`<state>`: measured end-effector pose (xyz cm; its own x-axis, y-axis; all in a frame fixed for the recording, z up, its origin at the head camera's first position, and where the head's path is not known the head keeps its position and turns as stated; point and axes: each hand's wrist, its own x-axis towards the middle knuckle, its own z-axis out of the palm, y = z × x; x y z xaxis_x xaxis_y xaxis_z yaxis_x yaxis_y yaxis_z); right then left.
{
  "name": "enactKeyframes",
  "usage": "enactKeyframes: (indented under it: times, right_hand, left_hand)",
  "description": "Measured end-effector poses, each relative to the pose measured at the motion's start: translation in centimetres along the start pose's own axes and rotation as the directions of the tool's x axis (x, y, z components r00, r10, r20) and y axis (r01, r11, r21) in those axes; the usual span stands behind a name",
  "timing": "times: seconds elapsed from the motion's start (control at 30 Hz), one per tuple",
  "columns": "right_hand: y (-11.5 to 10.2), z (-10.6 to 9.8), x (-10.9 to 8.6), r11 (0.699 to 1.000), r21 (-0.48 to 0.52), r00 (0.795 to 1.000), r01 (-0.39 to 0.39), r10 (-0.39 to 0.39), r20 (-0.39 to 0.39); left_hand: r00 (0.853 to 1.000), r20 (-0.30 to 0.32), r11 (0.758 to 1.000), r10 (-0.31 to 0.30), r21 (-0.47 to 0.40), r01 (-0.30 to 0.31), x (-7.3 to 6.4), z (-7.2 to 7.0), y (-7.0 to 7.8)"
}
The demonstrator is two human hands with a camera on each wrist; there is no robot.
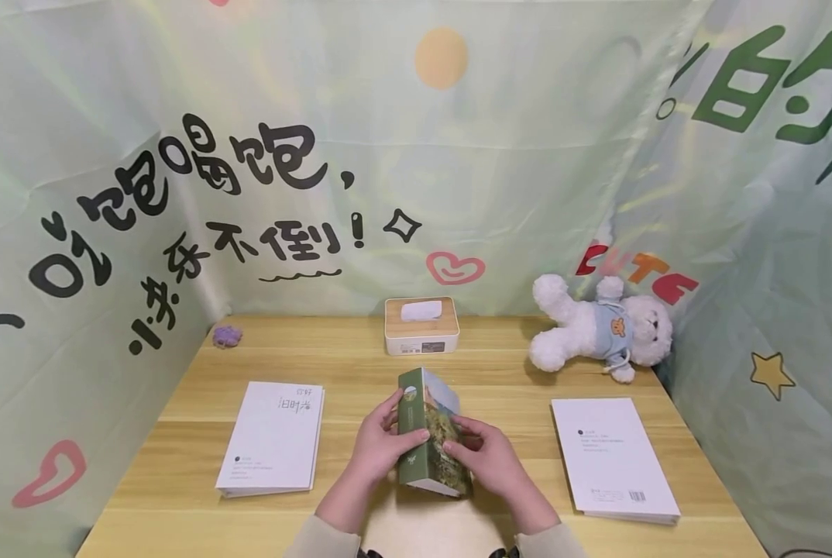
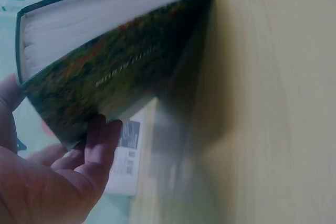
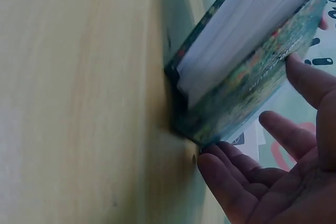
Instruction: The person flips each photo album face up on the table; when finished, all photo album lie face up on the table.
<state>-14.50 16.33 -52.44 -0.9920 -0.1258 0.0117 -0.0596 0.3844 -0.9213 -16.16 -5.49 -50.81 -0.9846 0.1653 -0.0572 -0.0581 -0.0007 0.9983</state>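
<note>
A thick green photo album (image 1: 430, 434) with a painted landscape cover is tilted up off the middle of the table, its spine turned partly left. My left hand (image 1: 381, 442) grips the spine side, thumb on the spine and fingers reaching behind. On the other side my right hand (image 1: 484, 456) holds the album with its thumb on the landscape cover and its fingers by the right edge. The left wrist view shows the album's white page block (image 2: 105, 22) between its covers. In the right wrist view, the lower corner of the album (image 3: 202, 129) is close to the tabletop.
White albums lie flat on the wooden table (image 1: 500, 380), one at left (image 1: 269, 438) and one at right (image 1: 614, 457). A tissue box (image 1: 421, 325) stands at the back, with a plush bear (image 1: 597, 329) at back right and a small purple object (image 1: 227, 336) at back left.
</note>
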Motion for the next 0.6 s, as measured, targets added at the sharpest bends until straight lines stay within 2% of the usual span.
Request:
enactKeyframes:
  times: [0.17, 0.27, 0.47, 0.6]
  right_hand:
    - [0.0, 0.1, 0.0, 0.991, -0.131, 0.999, 0.014, -0.021, -0.048]
    - [-0.1, 0.1, -0.1, 0.980, -0.198, 0.998, 0.013, -0.025, -0.056]
    - [-0.7, 0.2, -0.2, 0.957, -0.289, 0.999, 0.023, -0.035, -0.036]
    - [-1.1, 0.4, -0.3, 0.937, -0.347, 0.999, 0.030, -0.039, -0.018]
  left_hand:
    - [1.000, 0.000, 0.999, -0.022, 0.028, 0.022, -0.3, -0.7, -0.5]
    - [0.999, -0.025, 0.999, -0.029, 0.032, 0.030, -0.5, -1.0, -0.8]
    - [0.996, -0.083, 0.997, -0.023, 0.065, 0.028, -0.6, -1.1, -1.3]
    - [0.995, -0.100, 0.990, -0.014, 0.141, 0.028, -0.6, -1.3, -1.6]
